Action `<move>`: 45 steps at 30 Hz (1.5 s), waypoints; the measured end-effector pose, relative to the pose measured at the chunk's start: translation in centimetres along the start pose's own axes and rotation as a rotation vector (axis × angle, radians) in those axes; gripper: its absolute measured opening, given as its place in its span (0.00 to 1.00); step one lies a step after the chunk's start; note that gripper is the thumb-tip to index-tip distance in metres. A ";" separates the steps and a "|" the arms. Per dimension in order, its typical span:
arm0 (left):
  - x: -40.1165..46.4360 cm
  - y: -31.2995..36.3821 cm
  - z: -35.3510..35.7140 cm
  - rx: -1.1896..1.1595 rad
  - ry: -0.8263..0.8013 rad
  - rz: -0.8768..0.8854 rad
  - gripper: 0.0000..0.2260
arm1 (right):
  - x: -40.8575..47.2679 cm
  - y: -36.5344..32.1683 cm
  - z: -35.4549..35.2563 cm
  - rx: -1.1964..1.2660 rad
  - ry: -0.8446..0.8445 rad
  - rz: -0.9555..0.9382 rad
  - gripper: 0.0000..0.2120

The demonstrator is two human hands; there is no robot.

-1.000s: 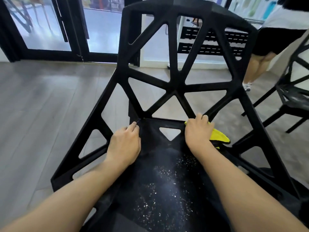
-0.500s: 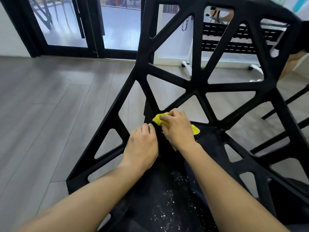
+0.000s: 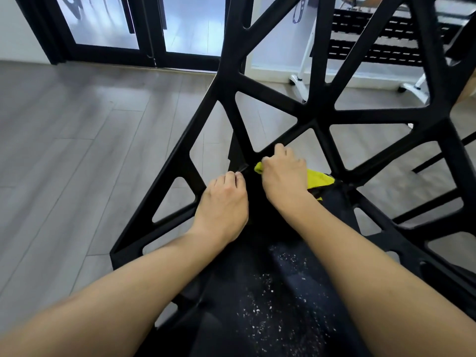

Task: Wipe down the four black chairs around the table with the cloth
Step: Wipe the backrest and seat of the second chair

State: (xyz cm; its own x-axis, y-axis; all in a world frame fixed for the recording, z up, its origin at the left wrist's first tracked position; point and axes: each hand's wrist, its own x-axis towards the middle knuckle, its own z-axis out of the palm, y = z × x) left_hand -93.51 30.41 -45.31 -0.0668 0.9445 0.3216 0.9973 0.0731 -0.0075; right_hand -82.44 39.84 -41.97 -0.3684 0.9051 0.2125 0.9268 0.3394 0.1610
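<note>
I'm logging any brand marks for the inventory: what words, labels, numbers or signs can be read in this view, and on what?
None can be read. The black chair, the yellow cloth under the right hand, the floor and the glass doors show no lettering. The white specks on the seat are debris, not print.

Seen from above, a person's two bare forearms reach forward over a black chair [image 3: 304,117] whose back is an open lattice of triangular struts. The right hand [image 3: 284,173] presses a crumpled yellow cloth [image 3: 319,177] against the back edge of the seat, where seat and backrest meet. The left hand [image 3: 222,204] rests just beside it on the seat's back left corner, fingers curled over the edge. White specks [image 3: 265,302] dot the dark seat nearer the camera. Grey wood-plank floor [image 3: 77,140] and black-framed glass doors [image 3: 144,29] lie behind.
</note>
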 end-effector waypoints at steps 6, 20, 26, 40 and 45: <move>-0.1 0.3 -0.1 0.015 -0.039 0.004 0.21 | -1.1 3.7 1.9 0.013 0.042 -0.021 0.12; -0.1 0.0 -0.4 0.033 -0.069 0.044 0.17 | 0.3 -0.8 0.4 0.165 0.066 -0.051 0.11; 0.1 0.2 -0.3 0.069 -0.103 0.039 0.21 | -2.8 6.6 1.2 -0.096 -0.049 0.185 0.13; 0.1 0.1 -0.4 0.067 -0.101 0.049 0.20 | -4.2 12.1 0.9 0.017 -0.195 0.357 0.12; 0.5 0.3 -0.6 0.065 -0.074 0.057 0.17 | -4.1 13.9 2.3 -0.057 -0.140 0.227 0.16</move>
State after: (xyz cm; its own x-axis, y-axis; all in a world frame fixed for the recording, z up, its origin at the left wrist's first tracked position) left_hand -93.22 30.75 -44.57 -0.0141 0.9686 0.2482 0.9956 0.0365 -0.0858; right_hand -67.89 41.45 -42.81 -0.1346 0.9842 0.1150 0.9773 0.1126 0.1796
